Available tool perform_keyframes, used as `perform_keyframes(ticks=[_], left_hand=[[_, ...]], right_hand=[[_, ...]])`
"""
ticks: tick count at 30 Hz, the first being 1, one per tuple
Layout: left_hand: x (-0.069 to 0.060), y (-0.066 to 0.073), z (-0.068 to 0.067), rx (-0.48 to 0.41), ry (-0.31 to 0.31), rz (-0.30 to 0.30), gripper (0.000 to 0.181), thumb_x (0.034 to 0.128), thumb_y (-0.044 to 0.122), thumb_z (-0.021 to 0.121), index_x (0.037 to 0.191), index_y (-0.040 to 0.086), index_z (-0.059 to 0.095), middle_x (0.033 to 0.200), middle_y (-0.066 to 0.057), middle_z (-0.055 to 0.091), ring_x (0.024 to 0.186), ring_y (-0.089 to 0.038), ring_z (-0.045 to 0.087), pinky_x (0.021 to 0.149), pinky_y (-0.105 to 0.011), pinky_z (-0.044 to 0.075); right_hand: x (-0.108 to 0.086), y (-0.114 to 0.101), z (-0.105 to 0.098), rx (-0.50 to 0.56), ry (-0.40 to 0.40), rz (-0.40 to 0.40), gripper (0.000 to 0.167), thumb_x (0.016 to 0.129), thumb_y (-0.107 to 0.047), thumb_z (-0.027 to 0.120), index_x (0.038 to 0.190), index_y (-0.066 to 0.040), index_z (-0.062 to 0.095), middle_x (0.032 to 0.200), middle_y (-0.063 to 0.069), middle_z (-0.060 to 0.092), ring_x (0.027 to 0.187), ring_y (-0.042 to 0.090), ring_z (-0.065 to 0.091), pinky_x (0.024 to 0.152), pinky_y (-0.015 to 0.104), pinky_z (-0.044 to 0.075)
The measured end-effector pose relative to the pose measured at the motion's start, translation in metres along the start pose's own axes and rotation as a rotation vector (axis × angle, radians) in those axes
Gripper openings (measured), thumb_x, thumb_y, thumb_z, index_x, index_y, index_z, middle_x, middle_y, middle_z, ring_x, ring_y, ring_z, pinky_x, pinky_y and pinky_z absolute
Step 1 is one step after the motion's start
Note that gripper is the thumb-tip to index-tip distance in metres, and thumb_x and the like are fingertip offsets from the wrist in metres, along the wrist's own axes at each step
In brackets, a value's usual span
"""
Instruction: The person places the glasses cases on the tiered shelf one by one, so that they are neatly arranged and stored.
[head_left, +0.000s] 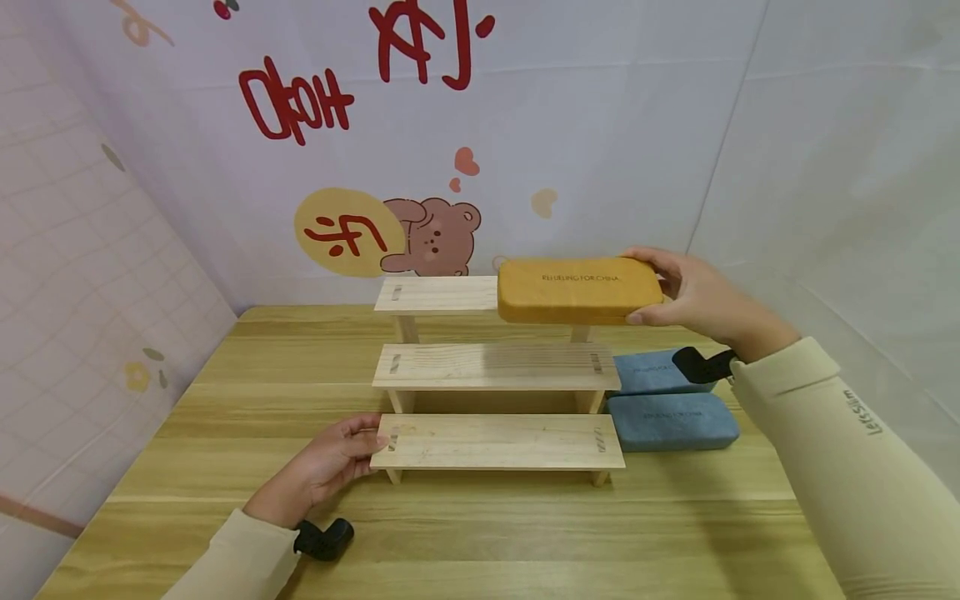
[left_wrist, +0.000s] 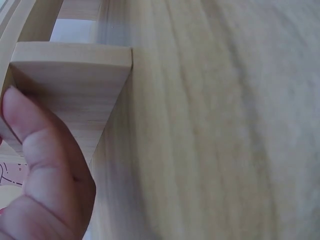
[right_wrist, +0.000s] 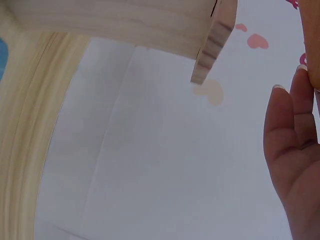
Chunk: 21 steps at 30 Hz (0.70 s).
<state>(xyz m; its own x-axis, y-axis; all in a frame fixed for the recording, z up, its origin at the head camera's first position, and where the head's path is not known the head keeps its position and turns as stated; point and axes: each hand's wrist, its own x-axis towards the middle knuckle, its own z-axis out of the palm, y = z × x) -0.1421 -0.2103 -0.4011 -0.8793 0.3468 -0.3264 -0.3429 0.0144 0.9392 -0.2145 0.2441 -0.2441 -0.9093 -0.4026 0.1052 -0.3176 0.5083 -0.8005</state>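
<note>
A three-tier wooden display stand (head_left: 495, 442) sits on the table. My left hand (head_left: 337, 458) grips the left end of its lowest board; in the left wrist view, a finger (left_wrist: 40, 155) bends against the board beside the wooden leg (left_wrist: 75, 82). My right hand (head_left: 697, 296) holds a yellow, glasses-case-like box (head_left: 577, 292) by its right end, thumb at the front and fingers behind. This case covers the right part of the top board (head_left: 438, 293). In the right wrist view, only a strip of the case (right_wrist: 312, 40) shows beside the fingertips (right_wrist: 280, 102).
Two blue cases (head_left: 671, 421) lie on the table at the stand's right side, one behind the other. A white printed cloth (head_left: 600, 125) hangs behind the wooden table (head_left: 487, 542). A shadow falls on the middle board (head_left: 450, 367).
</note>
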Motion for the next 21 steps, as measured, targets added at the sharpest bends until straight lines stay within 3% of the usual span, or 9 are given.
perform_keyframes(ticks=[7,21], left_hand=[[0.001,-0.001,0.0,0.002,0.005,0.003,0.057,0.0963,0.005,0.054,0.14,-0.016,0.023,0.105,-0.005,0.059,0.088,-0.012,0.062,0.074,-0.025,0.052],[-0.001,-0.001,-0.001,-0.003,0.011,-0.004,0.061,0.0961,0.004,0.054,0.141,-0.017,0.018,0.106,-0.005,0.058,0.088,-0.01,0.062,0.074,-0.024,0.052]], right_hand=[[0.025,-0.009,0.009,-0.037,-0.028,-0.016,0.07,0.082,-0.009,0.075,0.143,-0.015,0.042,0.126,0.007,0.054,0.103,0.024,0.056,0.08,0.028,0.049],[0.063,-0.018,0.028,-0.058,-0.067,0.029,0.073,0.08,-0.016,0.076,0.144,-0.017,0.042,0.123,0.01,0.053,0.1,0.028,0.057,0.087,0.038,0.047]])
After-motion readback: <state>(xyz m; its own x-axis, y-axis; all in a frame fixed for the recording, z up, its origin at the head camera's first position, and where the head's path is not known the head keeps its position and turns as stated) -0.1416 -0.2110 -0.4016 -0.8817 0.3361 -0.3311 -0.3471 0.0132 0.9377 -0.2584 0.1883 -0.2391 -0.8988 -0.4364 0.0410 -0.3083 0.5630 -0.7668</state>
